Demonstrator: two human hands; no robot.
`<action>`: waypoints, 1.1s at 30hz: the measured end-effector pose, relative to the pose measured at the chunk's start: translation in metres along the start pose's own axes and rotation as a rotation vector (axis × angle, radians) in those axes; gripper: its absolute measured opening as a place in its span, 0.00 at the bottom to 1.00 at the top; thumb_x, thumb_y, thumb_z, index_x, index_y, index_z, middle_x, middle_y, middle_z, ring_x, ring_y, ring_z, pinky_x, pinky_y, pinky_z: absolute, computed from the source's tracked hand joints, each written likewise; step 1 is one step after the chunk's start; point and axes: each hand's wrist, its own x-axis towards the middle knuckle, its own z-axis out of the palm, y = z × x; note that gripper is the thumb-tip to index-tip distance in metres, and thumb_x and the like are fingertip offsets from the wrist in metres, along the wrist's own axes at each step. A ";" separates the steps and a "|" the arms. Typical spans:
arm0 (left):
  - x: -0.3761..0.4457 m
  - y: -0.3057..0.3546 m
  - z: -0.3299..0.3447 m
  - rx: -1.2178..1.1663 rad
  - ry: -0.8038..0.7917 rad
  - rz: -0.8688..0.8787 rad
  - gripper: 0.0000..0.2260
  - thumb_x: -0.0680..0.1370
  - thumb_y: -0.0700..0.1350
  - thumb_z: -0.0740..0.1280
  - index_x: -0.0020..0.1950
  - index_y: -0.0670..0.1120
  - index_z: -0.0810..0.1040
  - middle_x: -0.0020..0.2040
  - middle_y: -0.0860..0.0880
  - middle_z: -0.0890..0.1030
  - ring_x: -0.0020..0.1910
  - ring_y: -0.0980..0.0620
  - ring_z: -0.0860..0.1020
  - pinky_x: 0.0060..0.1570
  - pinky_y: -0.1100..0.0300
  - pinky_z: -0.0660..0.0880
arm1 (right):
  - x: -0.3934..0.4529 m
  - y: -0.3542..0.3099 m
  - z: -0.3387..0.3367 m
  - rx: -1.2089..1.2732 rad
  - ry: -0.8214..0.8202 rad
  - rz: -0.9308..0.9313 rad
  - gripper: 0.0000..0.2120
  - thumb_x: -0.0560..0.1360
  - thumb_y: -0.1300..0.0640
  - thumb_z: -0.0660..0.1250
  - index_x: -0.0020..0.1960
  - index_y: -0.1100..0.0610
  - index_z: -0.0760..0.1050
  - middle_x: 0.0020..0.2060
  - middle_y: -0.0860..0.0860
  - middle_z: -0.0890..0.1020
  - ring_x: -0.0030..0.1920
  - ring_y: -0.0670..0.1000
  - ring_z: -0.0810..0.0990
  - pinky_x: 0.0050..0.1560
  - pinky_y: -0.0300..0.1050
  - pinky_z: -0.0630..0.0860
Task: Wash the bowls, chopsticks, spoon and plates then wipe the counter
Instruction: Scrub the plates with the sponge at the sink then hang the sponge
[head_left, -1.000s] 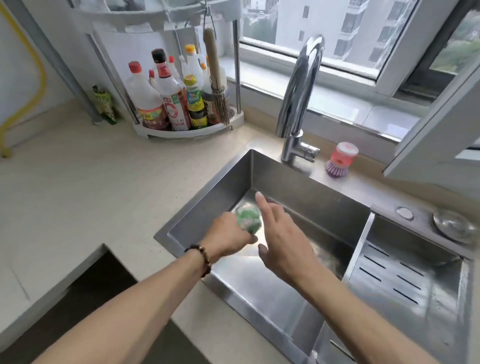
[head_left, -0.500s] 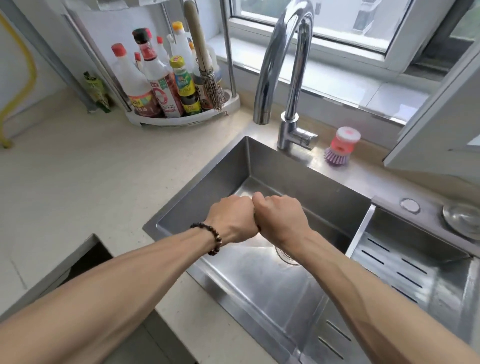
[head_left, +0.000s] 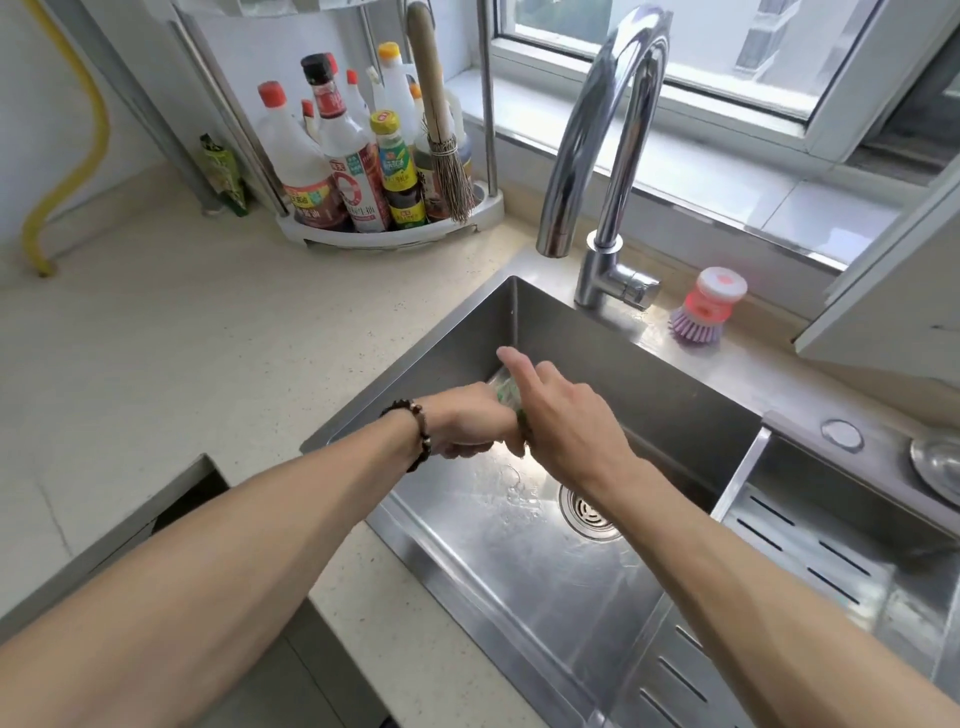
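Over the steel sink (head_left: 654, 389) both my hands are bunched together on a green and white cloth (head_left: 506, 391). My left hand (head_left: 470, 426), with a bead bracelet at the wrist, grips the cloth from the left. My right hand (head_left: 569, 421) holds it from the right, its forefinger pointing out above the cloth. Most of the cloth is hidden between the hands. The sink floor is wet around the drain (head_left: 587, 512).
A curved tap (head_left: 613, 156) rises behind the sink, with a pink dish brush (head_left: 706, 306) beside it. A corner rack of sauce bottles (head_left: 363, 176) stands at the back of the beige counter (head_left: 182, 338). A slotted drain tray (head_left: 805, 561) lies to the right.
Half a second ago both fists were clenched together, hiding the cloth. Now the right forefinger is lifted, a bit of cloth shows, and the hands have twisted.
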 end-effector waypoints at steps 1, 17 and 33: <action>0.000 -0.001 -0.002 -0.070 -0.075 -0.015 0.13 0.75 0.39 0.68 0.36 0.47 0.67 0.25 0.52 0.63 0.24 0.54 0.59 0.25 0.63 0.55 | -0.006 0.001 0.005 -0.079 0.134 -0.070 0.31 0.70 0.65 0.68 0.72 0.57 0.66 0.45 0.57 0.78 0.31 0.60 0.76 0.26 0.47 0.66; -0.013 0.011 0.012 0.657 0.538 0.179 0.10 0.73 0.43 0.65 0.33 0.48 0.67 0.31 0.51 0.70 0.33 0.45 0.72 0.37 0.57 0.68 | 0.011 -0.006 -0.030 -0.133 -0.184 0.117 0.09 0.73 0.62 0.64 0.46 0.52 0.65 0.39 0.54 0.78 0.39 0.62 0.73 0.37 0.47 0.66; -0.012 0.006 -0.010 0.862 0.675 0.313 0.05 0.76 0.44 0.63 0.40 0.48 0.69 0.30 0.51 0.67 0.35 0.46 0.72 0.36 0.57 0.66 | 0.030 -0.017 -0.047 0.021 -0.256 0.220 0.07 0.71 0.65 0.63 0.48 0.58 0.72 0.33 0.51 0.70 0.40 0.61 0.75 0.38 0.48 0.69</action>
